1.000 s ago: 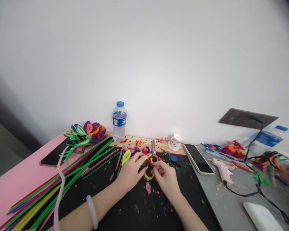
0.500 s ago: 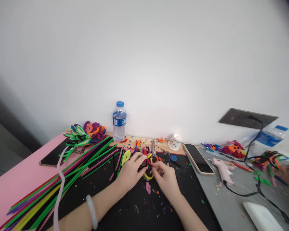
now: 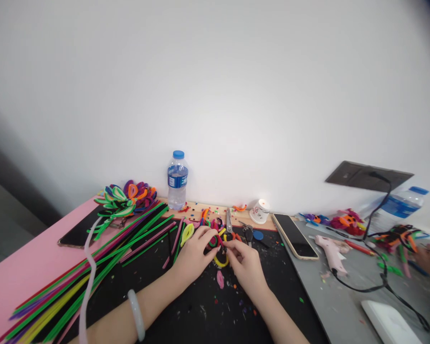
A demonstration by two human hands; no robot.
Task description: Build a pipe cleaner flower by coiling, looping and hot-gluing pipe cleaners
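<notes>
Both hands meet over a black work mat (image 3: 186,310) against a plain white wall (image 3: 215,86): the left hand (image 3: 192,255) and right hand (image 3: 246,263) pinch a small cluster of looped fuzzy pipe cleaners (image 3: 218,246) at the mat's centre. Long straight multicoloured pipe cleaners (image 3: 93,272) fan across the pink tabletop (image 3: 21,272); a clear plastic water bottle with a blue cap (image 3: 177,181) stands by the wall.

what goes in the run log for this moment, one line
left hand: pinching looped pipe cleaner piece | right hand: pinching same piece | surface: black mat | nearby: scissors, loose pipe cleaners
</notes>
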